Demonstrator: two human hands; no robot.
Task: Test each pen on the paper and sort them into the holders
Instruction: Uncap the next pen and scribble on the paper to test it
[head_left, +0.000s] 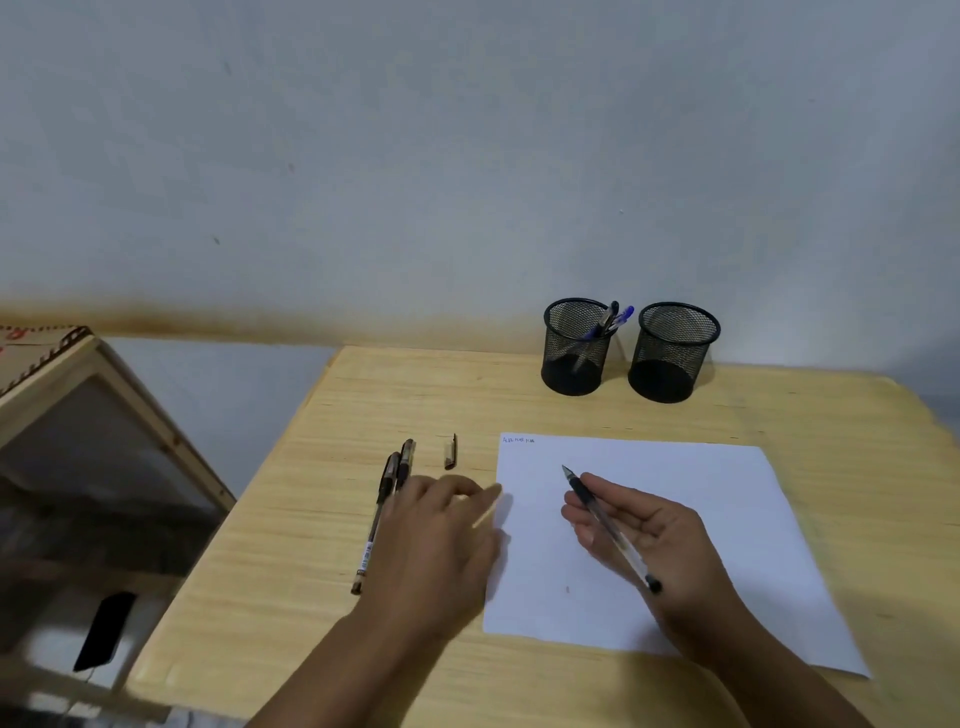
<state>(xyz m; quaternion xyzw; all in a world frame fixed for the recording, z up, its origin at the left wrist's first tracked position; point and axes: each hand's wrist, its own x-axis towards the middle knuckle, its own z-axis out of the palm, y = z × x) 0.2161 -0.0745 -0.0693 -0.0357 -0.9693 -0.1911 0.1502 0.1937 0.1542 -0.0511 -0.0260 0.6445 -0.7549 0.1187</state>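
- While my right hand (641, 530) grips an uncapped clear-barrelled pen with a black grip and black end plug (608, 525), fingers curled round the barrel, its tip points up and away over the white sheet of paper (675, 483) and does not look to be touching it.
- Left hand (441, 540) is blurred; fingers look straight and relaxed, holding nothing, fingertips at the paper's left edge, palm over the light wooden table (363, 395).
- Progress, judging from the layout: left black wire-mesh holder (574, 348) has a few pens in it, at least one blue-capped (626, 314) and one dark; exact count unclear. Right black wire-mesh holder (670, 353) looks empty.
- Small scribbles (518, 440) sit at the paper's top-left corner, so some testing seems done.
- Left to do: test the pen in hand, recap it, sort it; then the two capped dark pens (387, 493) lying side by side on the table left of the paper, partly hidden under my left hand.
- Small clear cap with a dark clip (450, 452) lies on the table between those pens and the paper, near the paper's top-left corner; probably belongs to the held pen.
- Held pen: thin, see-through barrel, fine metal point, lying diagonally across my palm.
- Holders stand just beside each other at the back of the table, beyond the paper.
- Wooden-framed cabinet (104, 405) stands left of the table.
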